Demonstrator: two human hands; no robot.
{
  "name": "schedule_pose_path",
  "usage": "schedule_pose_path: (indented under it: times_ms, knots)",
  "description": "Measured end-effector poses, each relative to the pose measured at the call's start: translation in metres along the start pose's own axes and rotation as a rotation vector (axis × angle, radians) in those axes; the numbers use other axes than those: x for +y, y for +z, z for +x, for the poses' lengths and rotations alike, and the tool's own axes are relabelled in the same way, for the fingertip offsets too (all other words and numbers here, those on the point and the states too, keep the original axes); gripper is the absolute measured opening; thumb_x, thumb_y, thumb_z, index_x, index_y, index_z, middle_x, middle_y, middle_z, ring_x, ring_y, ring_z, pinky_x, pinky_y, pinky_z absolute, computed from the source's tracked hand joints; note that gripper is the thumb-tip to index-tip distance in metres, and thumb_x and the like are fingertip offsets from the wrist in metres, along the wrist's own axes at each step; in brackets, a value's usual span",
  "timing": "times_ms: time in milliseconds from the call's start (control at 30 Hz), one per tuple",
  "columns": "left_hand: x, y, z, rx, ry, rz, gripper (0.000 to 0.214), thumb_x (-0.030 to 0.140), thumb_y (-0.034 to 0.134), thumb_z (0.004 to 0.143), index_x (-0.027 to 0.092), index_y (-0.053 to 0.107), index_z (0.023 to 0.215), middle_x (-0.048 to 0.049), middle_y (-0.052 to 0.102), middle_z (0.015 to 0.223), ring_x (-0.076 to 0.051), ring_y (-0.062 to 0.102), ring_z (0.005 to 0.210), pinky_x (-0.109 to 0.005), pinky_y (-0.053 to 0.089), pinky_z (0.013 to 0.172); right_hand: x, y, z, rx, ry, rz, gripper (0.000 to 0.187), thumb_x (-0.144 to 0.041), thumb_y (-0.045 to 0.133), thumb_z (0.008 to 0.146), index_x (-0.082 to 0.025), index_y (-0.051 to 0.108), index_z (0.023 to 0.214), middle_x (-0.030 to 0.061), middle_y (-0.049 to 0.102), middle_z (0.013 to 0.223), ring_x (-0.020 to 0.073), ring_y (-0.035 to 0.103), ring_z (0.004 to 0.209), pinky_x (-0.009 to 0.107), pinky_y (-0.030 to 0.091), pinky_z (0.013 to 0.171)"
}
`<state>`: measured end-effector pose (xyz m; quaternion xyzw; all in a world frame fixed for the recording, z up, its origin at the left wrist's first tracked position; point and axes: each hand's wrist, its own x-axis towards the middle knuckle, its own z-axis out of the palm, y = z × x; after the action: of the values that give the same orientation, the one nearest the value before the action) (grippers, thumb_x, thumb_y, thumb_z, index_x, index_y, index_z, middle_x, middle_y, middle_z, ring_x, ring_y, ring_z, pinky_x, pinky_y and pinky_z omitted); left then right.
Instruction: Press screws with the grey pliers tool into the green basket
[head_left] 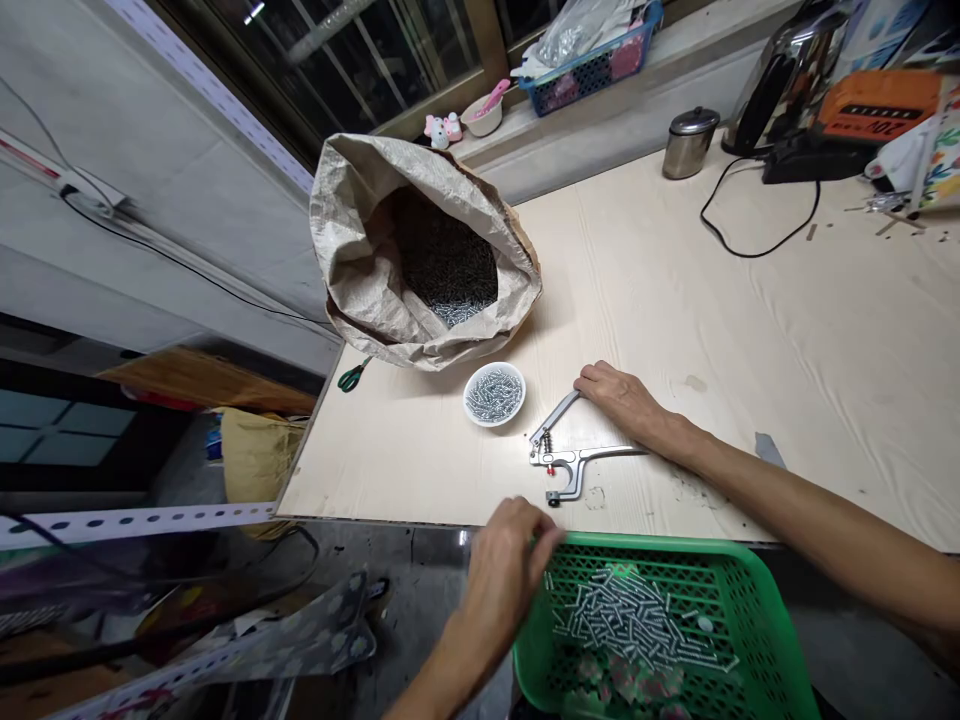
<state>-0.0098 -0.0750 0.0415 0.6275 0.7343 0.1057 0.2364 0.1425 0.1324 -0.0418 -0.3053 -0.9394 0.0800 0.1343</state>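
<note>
Silver snap-fastener pliers (574,460) lie on the table with their two handles spread wide. My right hand (621,398) has its fingers closed around the end of the upper handle. A small spring and a red tip show between the jaws. My left hand (504,560) is at the table's front edge, by the corner of a green basket (776,610). Its fingers are curled, and whatever they hold is hidden. Inside the basket lies a heap of thin silver spring-like pieces (630,615). Left of the pliers stands a white bowl (495,420) full of smaller silver pieces.
A large open woven sack (352,300) with dark and silver small parts inside stands at the back left. Green-handled scissors (352,376) lie beside it. A metal canister (686,145), a kettle (772,90) and a black cord (750,252) are at the back right.
</note>
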Motion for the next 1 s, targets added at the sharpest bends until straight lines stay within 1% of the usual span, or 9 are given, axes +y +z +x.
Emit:
schedule_pose_path:
  times_ms: [67,133,233,333,467,633,700,900,1000]
  knots:
    - [0.001,-0.006,-0.005,-0.013,0.085,0.033,0.009,0.029,0.064,0.084,0.02,0.066,0.085,-0.0022,0.065,0.081,-0.018,0.06,0.078,-0.027,0.043,0.066,0.0,0.0,0.0,-0.003,0.001,0.0,0.024,0.0,0.041,0.087,-0.017,0.056,0.081,0.005,0.059,0.087,0.0173,0.048,0.085,0.026,0.036,0.063]
    - [-0.008,-0.015,0.006,0.1,0.087,0.081,0.013,0.028,0.06,0.086,0.019,0.066,0.094,-0.0035,0.065,0.086,-0.018,0.06,0.081,-0.027,0.044,0.069,-0.001,-0.001,0.001,-0.007,0.003,-0.009,0.024,0.0,0.041,0.087,-0.017,0.056,0.081,0.0054,0.059,0.088,0.0174,0.049,0.085,0.026,0.037,0.063]
    - [-0.03,-0.031,0.048,0.36,0.031,0.164,0.015,0.023,0.054,0.09,0.017,0.067,0.095,-0.0055,0.065,0.088,-0.019,0.059,0.084,-0.029,0.045,0.073,-0.001,-0.002,0.001,-0.011,0.005,-0.015,0.024,0.001,0.041,0.088,-0.016,0.057,0.083,0.0056,0.059,0.089,0.0176,0.049,0.086,0.026,0.038,0.065]
    - [-0.044,-0.044,0.093,0.438,0.052,0.246,0.016,0.021,0.055,0.089,0.016,0.069,0.096,-0.0063,0.065,0.089,-0.02,0.058,0.087,-0.029,0.045,0.075,-0.002,-0.002,0.001,-0.005,0.003,-0.014,0.025,0.003,0.04,0.087,-0.016,0.057,0.083,0.005,0.059,0.088,0.0171,0.05,0.085,0.026,0.038,0.065]
    - [-0.042,-0.048,0.124,0.327,0.079,0.428,0.019,0.024,0.054,0.09,0.019,0.072,0.093,-0.0069,0.065,0.091,-0.021,0.054,0.088,-0.029,0.044,0.07,-0.002,0.0,0.002,0.014,0.014,0.006,0.027,0.005,0.041,0.085,-0.017,0.057,0.081,0.0043,0.059,0.086,0.016,0.05,0.083,0.025,0.037,0.062]
    - [-0.032,-0.04,0.133,0.211,0.064,0.538,0.024,0.027,0.049,0.093,0.021,0.072,0.091,-0.0071,0.065,0.096,-0.022,0.053,0.094,-0.028,0.042,0.066,0.0,0.004,0.001,0.052,-0.002,0.008,0.028,0.006,0.041,0.082,-0.017,0.056,0.079,0.0048,0.058,0.085,0.0158,0.049,0.082,0.025,0.033,0.058]
    - [-0.029,-0.038,0.137,0.189,0.026,0.554,0.025,0.026,0.048,0.092,0.019,0.072,0.091,-0.0074,0.065,0.097,-0.022,0.054,0.097,-0.028,0.042,0.067,0.0,0.006,0.001,0.062,-0.008,0.004,0.027,0.006,0.041,0.082,-0.017,0.056,0.078,0.005,0.058,0.085,0.0159,0.048,0.081,0.026,0.032,0.058]
    - [-0.022,-0.038,0.15,0.117,-0.188,0.524,0.024,0.028,0.051,0.089,0.019,0.073,0.086,-0.0082,0.067,0.099,-0.023,0.059,0.094,-0.027,0.042,0.064,0.001,0.009,0.002,0.087,0.0,0.011,0.025,0.004,0.042,0.082,-0.017,0.056,0.079,0.0048,0.058,0.085,0.0156,0.046,0.081,0.026,0.03,0.059]
    - [-0.022,-0.037,0.155,0.125,-0.173,0.558,0.025,0.025,0.05,0.089,0.015,0.073,0.085,-0.011,0.067,0.1,-0.024,0.06,0.093,-0.028,0.043,0.063,0.0,0.008,0.002,0.07,0.008,0.005,0.025,0.004,0.042,0.082,-0.017,0.056,0.08,0.0048,0.058,0.085,0.016,0.047,0.081,0.026,0.031,0.06]
